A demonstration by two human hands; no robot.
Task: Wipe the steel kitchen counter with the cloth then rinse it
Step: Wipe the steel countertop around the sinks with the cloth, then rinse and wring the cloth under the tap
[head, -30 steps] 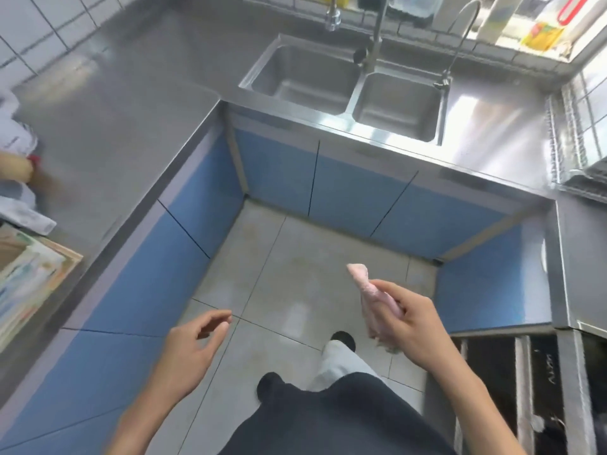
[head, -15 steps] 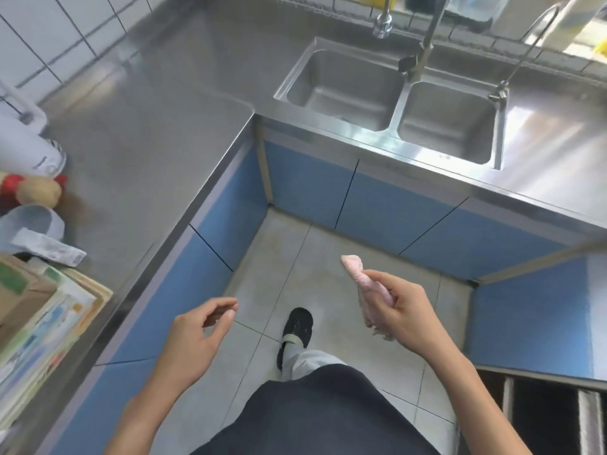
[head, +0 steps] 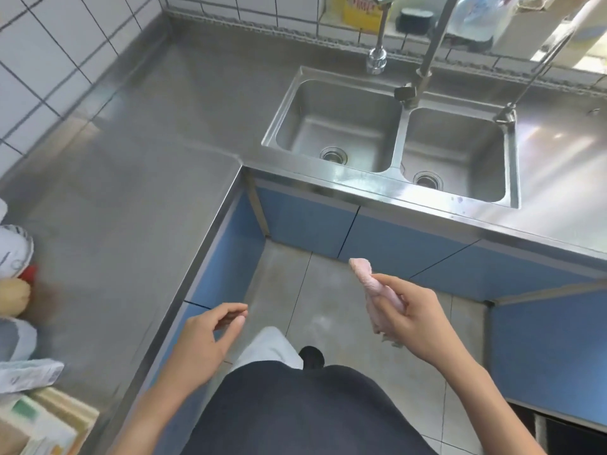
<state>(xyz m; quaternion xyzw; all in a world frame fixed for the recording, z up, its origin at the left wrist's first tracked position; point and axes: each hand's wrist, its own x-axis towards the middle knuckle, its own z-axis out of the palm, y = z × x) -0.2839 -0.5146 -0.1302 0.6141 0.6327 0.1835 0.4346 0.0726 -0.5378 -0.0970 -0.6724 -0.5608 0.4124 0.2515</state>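
Two hands were in view, and only one had work in it: the fingers (head: 392, 284) of the right hand (head: 414, 318) were curled round the crumpled pale pink cloth (head: 369, 277), pinching it so that one rolled end stuck up past the thumb and a ragged corner hung below the palm. The left hand (head: 203, 339) held nothing, its fingers loosely bent and a little apart, hovering beside the bench edge. Both hands hung over the tiled floor (head: 295, 284), clear of any steel surface, so the cloth touched nothing but the hand that gripped it. Against the picture from a second before, the hands had kept nearly the same pose while the view had closed in: the L-shaped brushed steel bench (head: 138, 178) and its double steel sink (head: 391, 178) stood larger and nearer, the two drains now plain to see, and the person's dark shoe (head: 311, 356) had come forward between the blue cabinet fronts (head: 305, 218). That reads as a step taken toward the corner, not yet a wipe. The steel looked dry and unmarked by any stroke, apart from a few small purplish spots near the front rim of the right basin. By my judgement the wiping had not begun, and the rinse under the tall steel tap (head: 377, 57) lay further off.
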